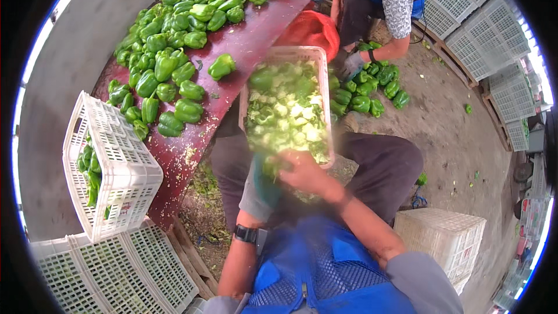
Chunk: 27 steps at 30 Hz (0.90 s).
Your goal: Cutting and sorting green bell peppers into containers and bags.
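Note:
My left hand (260,193), in a grey and teal glove with a watch at the wrist, is closed around a green bell pepper (271,166). Bare and somewhat blurred, my right hand (304,172) presses its bent fingers against the same pepper. Motion and the hands hide most of that pepper. Just beyond both hands, between my knees, a pale plastic crate (325,90) holds many pale green pepper cores and pieces (296,113).
Whole green peppers (174,29) cover much of the red board (226,90) at left. A white crate (131,166) with peppers stands nearby. At right, a co-worker (395,23) reaches toward peppers on the floor (378,81); an upturned crate (442,227) sits by my right side.

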{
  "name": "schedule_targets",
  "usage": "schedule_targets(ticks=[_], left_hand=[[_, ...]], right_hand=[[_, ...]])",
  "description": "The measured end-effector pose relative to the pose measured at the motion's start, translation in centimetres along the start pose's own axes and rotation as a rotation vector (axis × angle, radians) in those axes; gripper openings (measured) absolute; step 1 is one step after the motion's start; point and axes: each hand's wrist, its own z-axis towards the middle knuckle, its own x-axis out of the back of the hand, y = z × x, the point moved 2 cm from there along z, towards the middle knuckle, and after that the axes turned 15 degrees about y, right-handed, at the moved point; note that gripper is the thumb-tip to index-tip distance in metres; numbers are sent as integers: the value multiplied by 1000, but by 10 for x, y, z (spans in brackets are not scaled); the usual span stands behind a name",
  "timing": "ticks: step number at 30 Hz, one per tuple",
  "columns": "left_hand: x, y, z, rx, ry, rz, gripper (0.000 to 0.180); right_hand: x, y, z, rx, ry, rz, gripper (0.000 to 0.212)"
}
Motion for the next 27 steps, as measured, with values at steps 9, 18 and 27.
schedule_targets(ticks=[9, 18, 27], left_hand=[[-4, -45, -2, 88, 15, -170, 44], [-7, -73, 17, 19, 126, -144, 33], [-23, -63, 10, -21, 159, 217, 22]], right_hand=[[-10, 6, -40, 213, 208, -342, 39], [-18, 21, -32, 38, 353, -185, 25], [-28, 49, -33, -516, 387, 175, 21]])
